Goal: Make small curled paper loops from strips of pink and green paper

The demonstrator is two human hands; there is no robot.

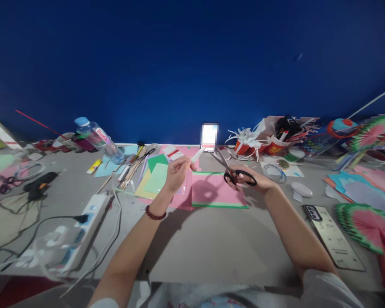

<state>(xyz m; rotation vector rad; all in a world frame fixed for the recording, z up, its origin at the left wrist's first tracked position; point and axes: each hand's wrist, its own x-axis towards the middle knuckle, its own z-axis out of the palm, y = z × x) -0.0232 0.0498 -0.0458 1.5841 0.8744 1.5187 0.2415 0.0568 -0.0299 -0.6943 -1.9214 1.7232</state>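
Observation:
My left hand (177, 172) is closed on a small white strip (198, 155) that sticks out to the upper right from its fingertips. A dark red bead bracelet (155, 213) circles that wrist. My right hand (248, 179) holds black-handled scissors (224, 161), their blades pointing up and to the left with the tips near the white strip. Beneath and between the hands lies a pink sheet (216, 192) with green strips along its upper and lower edges. Green and yellow papers (155, 177) lie left of it, partly behind my left hand.
A power strip (86, 229) with cables and a tilted bottle (99, 137) are at left. A lit screen (209, 137) stands at the back. Red cups (276, 145) are behind my right hand. A phone (335, 239) and a pink-green paper fan (365, 224) lie at right.

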